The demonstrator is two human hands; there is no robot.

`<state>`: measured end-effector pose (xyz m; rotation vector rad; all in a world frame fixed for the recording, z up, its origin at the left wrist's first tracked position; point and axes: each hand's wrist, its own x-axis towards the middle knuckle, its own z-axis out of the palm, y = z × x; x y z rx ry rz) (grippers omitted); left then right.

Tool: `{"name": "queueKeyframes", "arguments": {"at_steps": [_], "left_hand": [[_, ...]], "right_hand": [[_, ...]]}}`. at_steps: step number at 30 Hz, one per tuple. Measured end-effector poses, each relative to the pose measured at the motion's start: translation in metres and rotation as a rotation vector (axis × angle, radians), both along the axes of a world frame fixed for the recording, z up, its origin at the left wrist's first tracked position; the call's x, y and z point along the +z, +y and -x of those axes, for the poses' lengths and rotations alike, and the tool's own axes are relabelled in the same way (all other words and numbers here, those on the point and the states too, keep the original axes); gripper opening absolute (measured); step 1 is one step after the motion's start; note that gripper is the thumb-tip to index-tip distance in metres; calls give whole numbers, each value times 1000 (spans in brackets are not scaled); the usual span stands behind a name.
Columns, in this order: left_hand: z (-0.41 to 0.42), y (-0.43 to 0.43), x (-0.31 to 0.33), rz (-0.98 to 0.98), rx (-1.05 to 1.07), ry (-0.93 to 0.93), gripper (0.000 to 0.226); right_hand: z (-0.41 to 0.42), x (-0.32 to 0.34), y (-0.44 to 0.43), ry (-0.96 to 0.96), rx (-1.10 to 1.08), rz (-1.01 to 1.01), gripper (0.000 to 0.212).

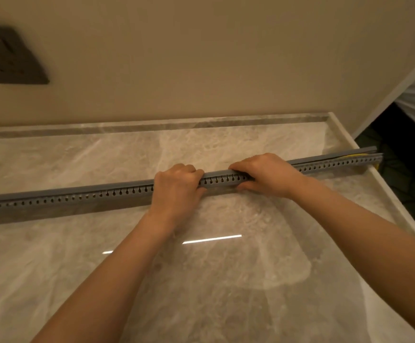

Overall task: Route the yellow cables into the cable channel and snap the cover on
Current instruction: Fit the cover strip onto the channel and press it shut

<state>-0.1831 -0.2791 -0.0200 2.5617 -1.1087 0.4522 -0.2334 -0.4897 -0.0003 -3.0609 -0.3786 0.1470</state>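
Both my hands, left hand [175, 186] & right hand [263, 173], fingers curled shut on cable channel [77, 198] mid-table. Channel looks light, thin, flexy; cover [325, 159] gaps at right table edge w/ yellow cables [361, 153] showing, so I'd pinch close by the gap.

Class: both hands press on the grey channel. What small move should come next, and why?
Probably slide the right hand toward the far right end and press there: the cover looks lifted off the channel, with yellow cables showing in the gap.

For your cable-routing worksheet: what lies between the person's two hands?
In the head view, only a short stretch of the grey cable channel, its cover on, lies between the left hand and right hand.
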Motion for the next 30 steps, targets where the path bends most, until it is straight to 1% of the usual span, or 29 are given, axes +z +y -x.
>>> {"name": "queueKeyframes", "arguments": {"at_steps": [4,6,8,10,11,12,13,14,15,16,17,20,22,24,27,30], "left_hand": [[1,1,-2,44,8,3,18],[3,-1,-6,117,44,-18,23],[13,-6,-13,277,109,9,33],[35,-14,-21,522,230,124,41],[49,-20,-24,668,341,192,42],[64,-27,-26,824,461,302,41],[77,-37,-27,985,579,472,38],[85,-48,-27,1129,651,707,34],[89,-58,-26,1236,674,938,30],[89,-67,-25,1299,642,1107,30],[87,-74,-23,1362,571,1228,30],[75,-91,-8,1592,361,1456,23],[71,-99,-5,1696,325,1522,18],[71,-106,-8,1773,336,1515,16],[73,-113,-17,1854,361,1429,21],[73,-117,-22,1918,384,1323,27]], "right_hand": [[-1,-1,-2,-57,78,76,26],[-3,2,-4,-65,96,86,25],[-7,6,-5,-73,112,93,23],[-9,8,-7,-82,124,99,22],[-11,10,-8,-85,132,94,22],[-11,10,-9,-83,136,87,22],[-13,11,-10,-79,150,82,21],[-13,12,-11,-75,162,75,22],[-13,13,-12,-72,178,69,22],[-13,14,-12,-72,189,59,23],[-13,14,-12,-72,198,42,23],[-11,14,-14,-84,207,-6,22],[-10,13,-16,-86,217,-42,21],[-8,12,-17,-76,220,-89,21],[-7,11,-18,-80,222,-156,19],[-5,7,-19,-124,195,-243,20]]}}
